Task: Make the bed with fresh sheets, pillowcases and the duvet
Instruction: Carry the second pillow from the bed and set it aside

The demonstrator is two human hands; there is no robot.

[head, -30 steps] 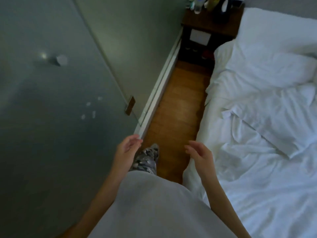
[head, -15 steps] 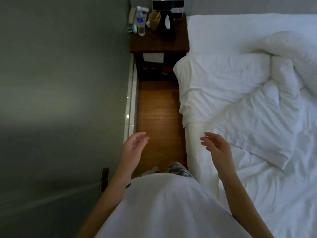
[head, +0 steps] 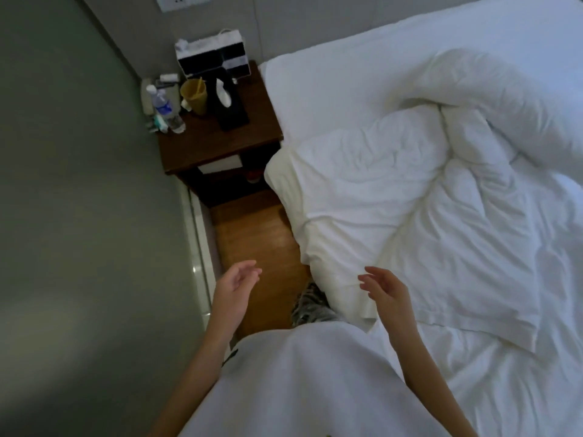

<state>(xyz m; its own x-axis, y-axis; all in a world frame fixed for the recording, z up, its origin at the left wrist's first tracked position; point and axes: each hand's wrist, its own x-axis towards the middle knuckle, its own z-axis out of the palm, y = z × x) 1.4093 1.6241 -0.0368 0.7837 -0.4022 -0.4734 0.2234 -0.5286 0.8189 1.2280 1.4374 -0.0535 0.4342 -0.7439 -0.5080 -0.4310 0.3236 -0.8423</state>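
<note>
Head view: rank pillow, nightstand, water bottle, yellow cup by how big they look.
1. pillow
2. nightstand
3. and 4. water bottle and yellow cup look alike; I won't rank them.

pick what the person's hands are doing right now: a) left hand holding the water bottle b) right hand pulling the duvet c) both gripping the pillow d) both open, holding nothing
d: the left hand and the right hand both hang with relaxed fingers and hold nothing, the right one just above the pillow.
</note>
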